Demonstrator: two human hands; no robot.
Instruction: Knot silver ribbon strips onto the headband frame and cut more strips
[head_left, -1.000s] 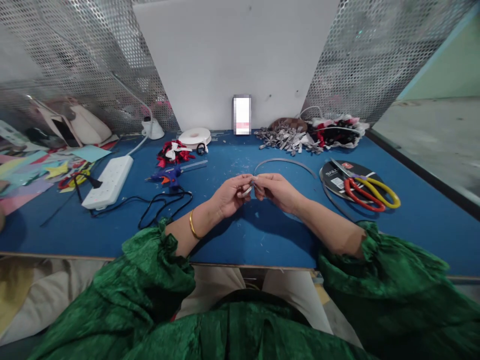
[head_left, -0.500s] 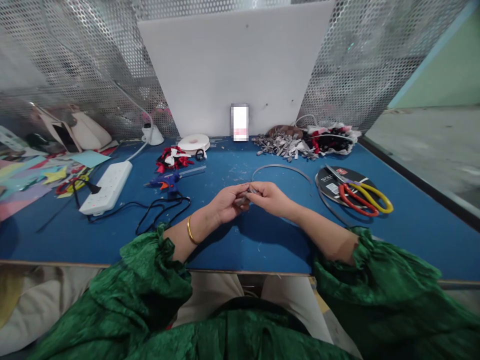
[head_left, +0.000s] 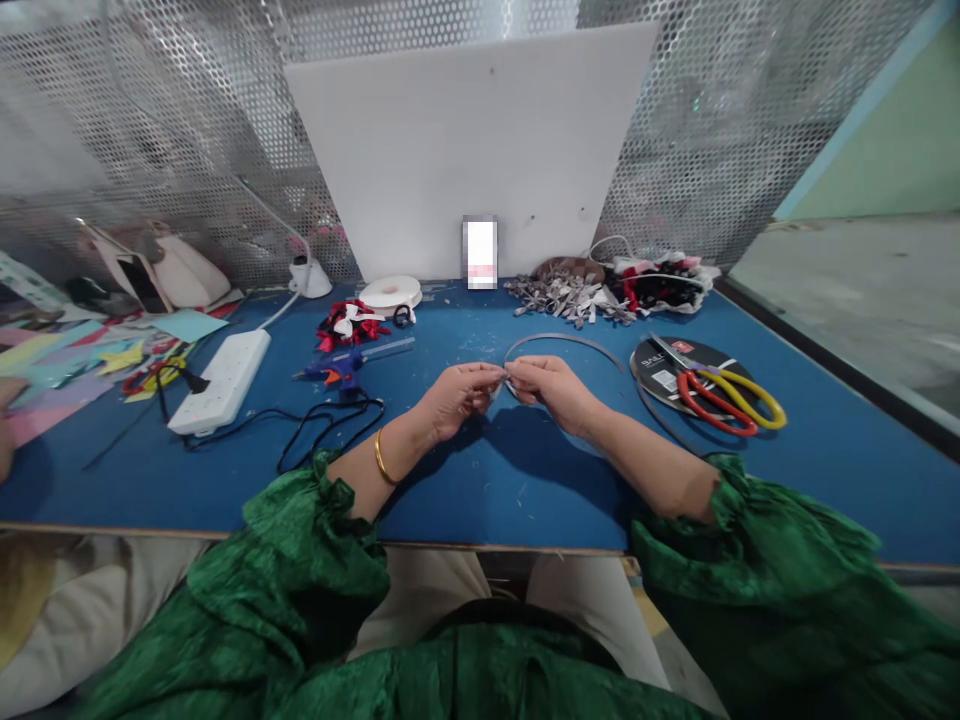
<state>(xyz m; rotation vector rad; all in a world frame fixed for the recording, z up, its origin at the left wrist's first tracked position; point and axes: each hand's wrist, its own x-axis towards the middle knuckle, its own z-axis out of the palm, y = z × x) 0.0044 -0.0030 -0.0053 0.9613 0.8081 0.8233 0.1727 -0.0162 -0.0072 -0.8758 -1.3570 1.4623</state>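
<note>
My left hand (head_left: 463, 400) and my right hand (head_left: 551, 388) meet at the fingertips over the middle of the blue table. Both are closed in a pinch on a narrow grey ribbon (head_left: 574, 339). From the fingers it arcs to the right across the table toward a black ribbon spool (head_left: 664, 378). A small grey piece of it hangs below the pinch, partly hidden by the fingers. Scissors (head_left: 724, 400) with red and yellow handles lie on the spool. Beyond my hands is a heap of cut grey ribbon pieces (head_left: 566, 295).
On the left are a blue glue gun (head_left: 341, 368) with its black cord, a white power strip (head_left: 225, 380) and coloured paper. A white ribbon roll (head_left: 390, 292) and red-black bows (head_left: 349, 325) lie farther back. A phone (head_left: 480, 252) leans on the white board (head_left: 472, 150).
My hands have drawn slightly apart, and the fingers now pinch at their tips with the ribbon between them. Part of another person's hand has appeared at the far left edge.
</note>
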